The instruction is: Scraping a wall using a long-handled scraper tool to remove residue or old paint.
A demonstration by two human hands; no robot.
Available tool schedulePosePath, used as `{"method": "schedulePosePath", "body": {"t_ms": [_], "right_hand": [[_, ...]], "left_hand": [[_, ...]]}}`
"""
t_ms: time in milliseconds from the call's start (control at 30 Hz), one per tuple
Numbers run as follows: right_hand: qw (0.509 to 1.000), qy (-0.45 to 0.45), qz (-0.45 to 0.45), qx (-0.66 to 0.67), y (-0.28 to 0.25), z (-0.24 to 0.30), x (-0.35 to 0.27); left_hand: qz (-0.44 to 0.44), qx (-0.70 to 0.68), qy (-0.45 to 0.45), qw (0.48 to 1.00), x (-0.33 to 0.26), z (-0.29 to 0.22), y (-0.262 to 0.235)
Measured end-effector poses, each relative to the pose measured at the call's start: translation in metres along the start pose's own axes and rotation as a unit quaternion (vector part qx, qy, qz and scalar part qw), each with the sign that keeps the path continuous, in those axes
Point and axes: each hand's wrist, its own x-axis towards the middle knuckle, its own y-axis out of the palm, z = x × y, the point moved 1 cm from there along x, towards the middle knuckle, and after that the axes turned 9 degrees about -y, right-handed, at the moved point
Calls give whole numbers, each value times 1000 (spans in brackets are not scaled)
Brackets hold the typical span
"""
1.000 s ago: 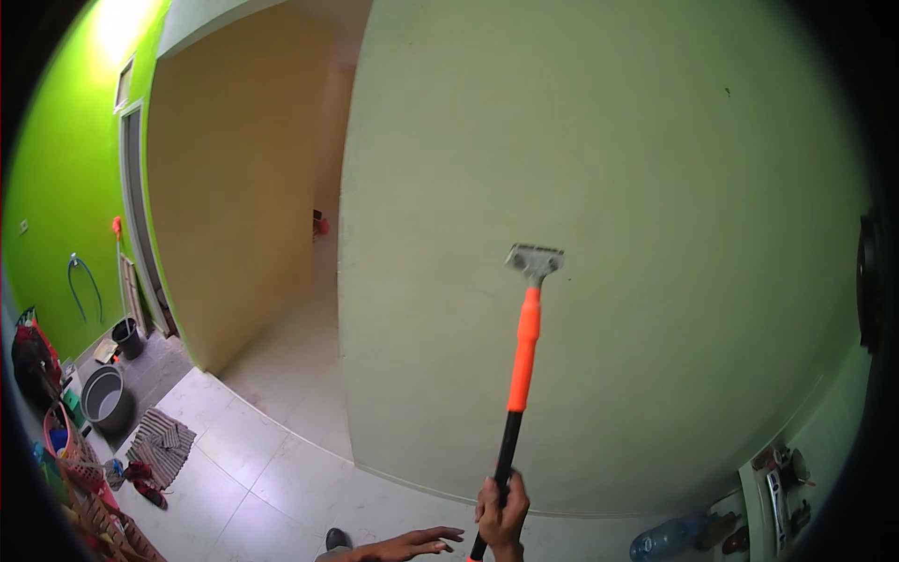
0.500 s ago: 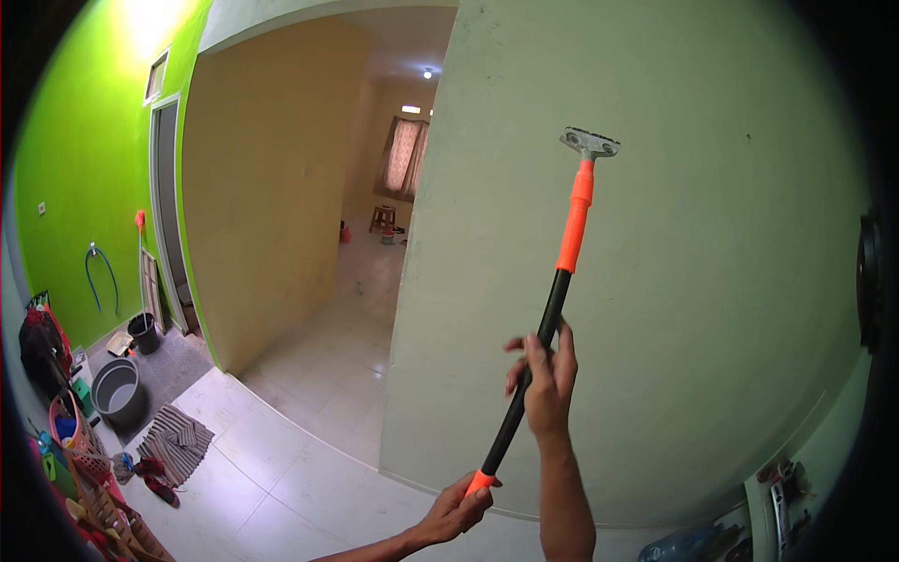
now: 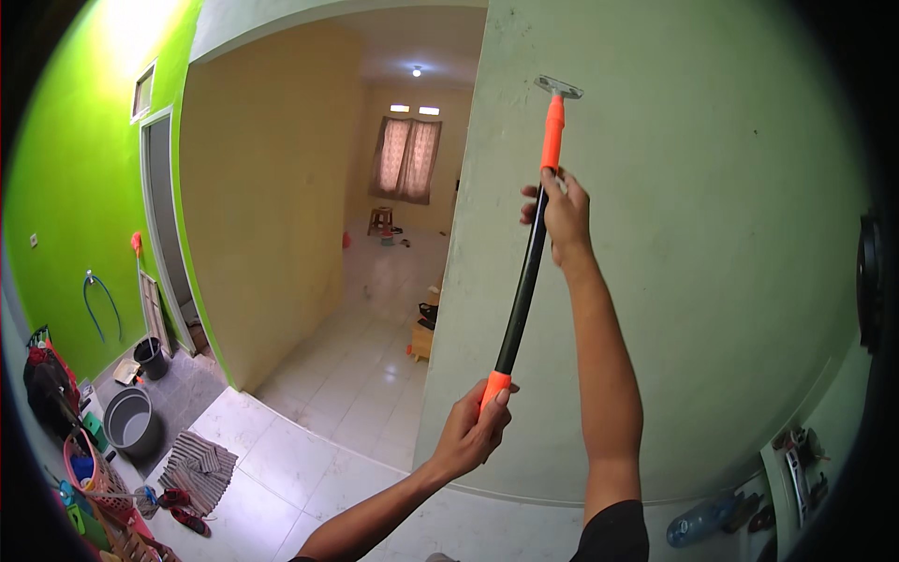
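A long-handled scraper [image 3: 526,281] slants up in front of the pale green wall [image 3: 712,281], with a black shaft, orange end grip and orange neck. At its top is a flat metal head [image 3: 559,87], close to the wall; whether it touches I cannot tell. Wrapped round the orange grip at the lower end is my left hand [image 3: 471,426]. My right hand [image 3: 568,217] holds the shaft loosely just below the orange neck, thumb along the near side and fingertips showing past the left side. Dark scuffs mark the wall near its left edge.
Left of the wall, an opening leads to a tiled room with a curtained window [image 3: 405,159] and a stool [image 3: 380,220]. Along the left lie a grey tub [image 3: 132,419], a striped mat [image 3: 198,471] and a pink basket [image 3: 98,464]. A large blue bottle [image 3: 698,525] lies at lower right.
The scraper and both hands have risen, the head moving up and slightly left along the wall. My right hand has slid up the shaft toward the orange neck. The view has shifted left.
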Motion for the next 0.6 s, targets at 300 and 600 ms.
{"method": "schedulePosePath", "body": {"t_ms": [300, 600], "right_hand": [[994, -67, -12, -82, 15, 3, 119], [976, -74, -13, -205, 43, 14, 201]], "left_hand": [[-18, -38, 34, 999, 67, -11, -5], [7, -69, 35, 997, 111, -47, -4]]}}
